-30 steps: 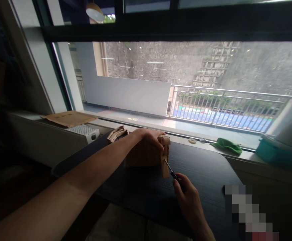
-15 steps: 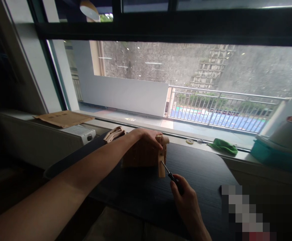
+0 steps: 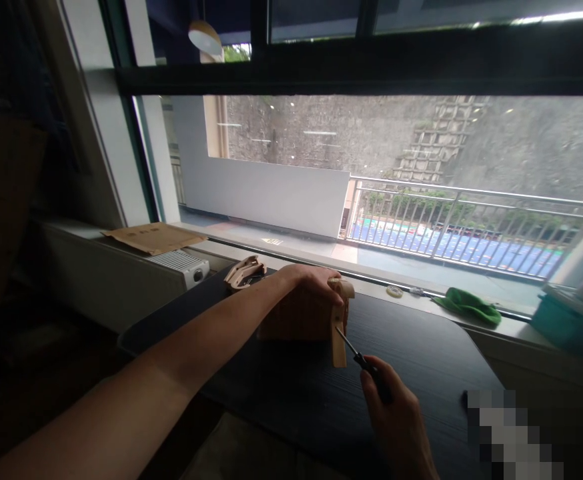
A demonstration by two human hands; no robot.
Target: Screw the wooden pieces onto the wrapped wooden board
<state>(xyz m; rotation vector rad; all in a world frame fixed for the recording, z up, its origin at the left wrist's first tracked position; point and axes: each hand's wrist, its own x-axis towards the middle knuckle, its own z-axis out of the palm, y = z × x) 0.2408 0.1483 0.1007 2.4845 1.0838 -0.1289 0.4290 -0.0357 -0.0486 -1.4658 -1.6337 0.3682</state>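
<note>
A screwdriver (image 3: 356, 356) with a dark handle is gripped in my right hand (image 3: 396, 400). Its tip touches, or nearly touches, the face of a pale, curved wooden piece (image 3: 339, 350) that stands upright. Over the top of that piece, the fingers of my left hand (image 3: 319, 281) are closed, holding it against the end of a brown wooden box-like body (image 3: 291, 321). My left forearm covers part of this body. Whether a screw sits at the screwdriver's tip is too small to make out.
Several loose curved wooden parts (image 3: 245, 272) lie at the back left of the dark table (image 3: 421, 353). Along the window sill are a green cloth item (image 3: 466, 305), a roll of tape (image 3: 394, 291) and a teal box (image 3: 566, 317). A brown envelope (image 3: 154, 238) lies left.
The camera view has shifted, so everything appears further right and slightly lower. Both hands keep their places on the wooden piece and the screwdriver.
</note>
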